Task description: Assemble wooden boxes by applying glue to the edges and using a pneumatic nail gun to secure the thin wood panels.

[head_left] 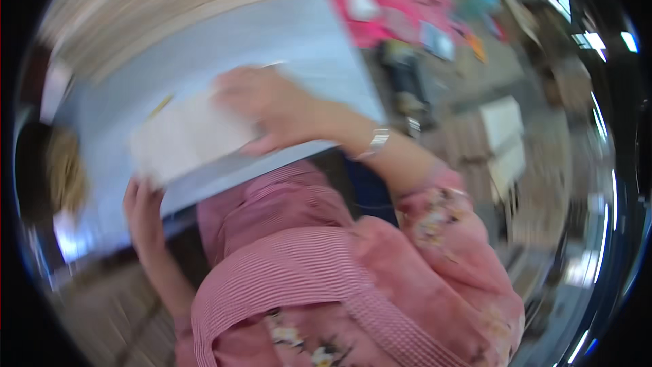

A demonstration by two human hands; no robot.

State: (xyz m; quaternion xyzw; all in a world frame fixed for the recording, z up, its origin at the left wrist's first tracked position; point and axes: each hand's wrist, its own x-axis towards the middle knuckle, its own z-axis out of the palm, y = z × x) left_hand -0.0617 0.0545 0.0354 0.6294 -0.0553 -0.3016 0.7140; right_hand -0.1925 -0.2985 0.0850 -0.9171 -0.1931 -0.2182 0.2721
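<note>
The striped pink apron [292,258] lies nearest the camera, below the near edge of the pale blue-grey table [305,34]. The pale rectangular block [193,136], possibly wood, sits just inside that near edge; blur hides whether it rests there or is lifted. Work on it appears under way, with 2 hands at it; how much is done or left does not show.

The right hand [272,105] is partly open across the block's right end, thumb apart from blurred fingers; whether it grips, I cannot tell. The left hand [144,207] has bent fingers touching the near-left corner, its grip likewise unclear. Just past the block lies 1 slim yellow object [161,105]; layered wood-coloured sheets [176,10] line the table's far edge.
</note>
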